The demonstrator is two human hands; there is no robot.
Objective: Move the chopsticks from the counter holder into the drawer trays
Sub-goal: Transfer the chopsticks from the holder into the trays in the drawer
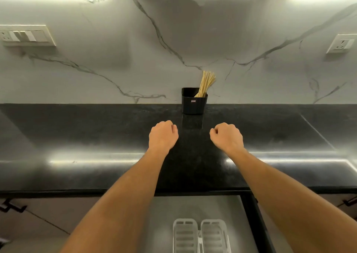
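I see my left hand (163, 134) curled in an empty fist over the black worktop (87, 129), front-left of the black holder (194, 104). The chopsticks (207, 82) stand in the holder's right side, leaning right, beyond both hands. My right hand (227, 136), also an empty fist, sits front-right of the holder.

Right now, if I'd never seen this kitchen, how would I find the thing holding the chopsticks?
Find the long black counter under the white marble wall. At its back edge, near the middle, stands a small black holder. It is the only thing standing on the counter, and pale chopsticks lean out of its right side.
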